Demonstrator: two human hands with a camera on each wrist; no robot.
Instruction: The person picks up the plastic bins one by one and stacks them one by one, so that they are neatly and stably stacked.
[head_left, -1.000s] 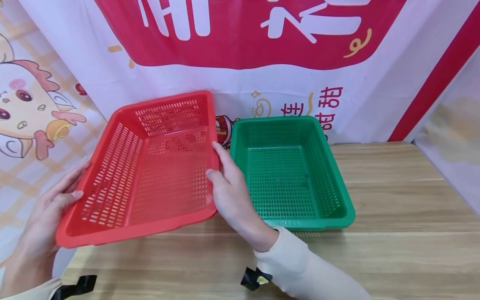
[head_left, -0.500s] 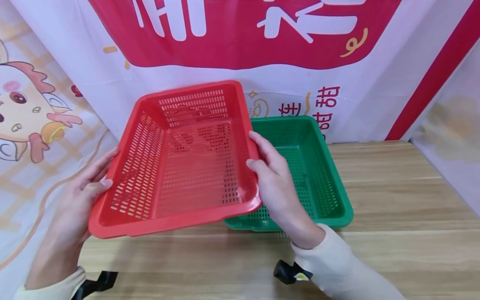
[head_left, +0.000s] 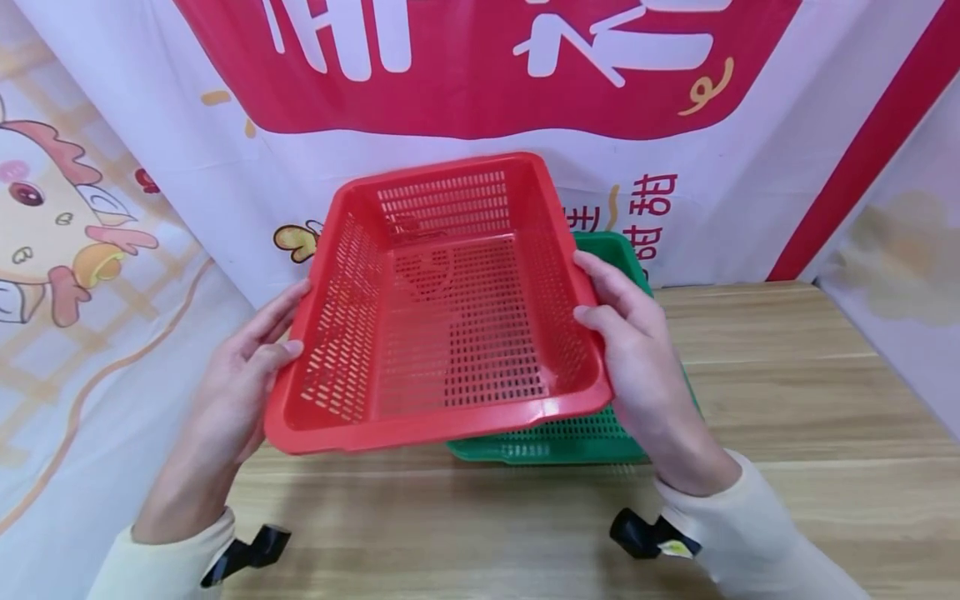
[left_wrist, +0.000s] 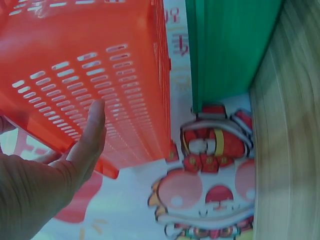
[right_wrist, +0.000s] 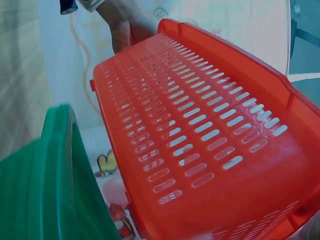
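Note:
A red perforated plastic basket point(head_left: 442, 423) hangs tilted above the table, its hollow facing me in the head view. My left hand point(head_left: 228, 404) grips its left rim, thumb inside the edge. The right rim is held by my right hand point(head_left: 647, 367), thumb on top. Behind and below it, a green perforated basket point(head_left: 551, 450) stands on the table, largely covered by the red one. In the left wrist view, my left hand point(left_wrist: 50, 182) lies along the red basket's slotted wall point(left_wrist: 135, 140). The right wrist view shows the red basket point(right_wrist: 240, 190) apart from the green one point(right_wrist: 40, 180).
The wood-grain table point(head_left: 795, 392) extends to the right and front of the baskets. A printed white and red cloth point(head_left: 450, 100) hangs close behind them. Another cloth with a cartoon chick point(head_left: 52, 217) borders the left side.
Both hands have carried the red basket rightward and slightly up, from beside the green basket to over most of it. The green basket has stayed in place.

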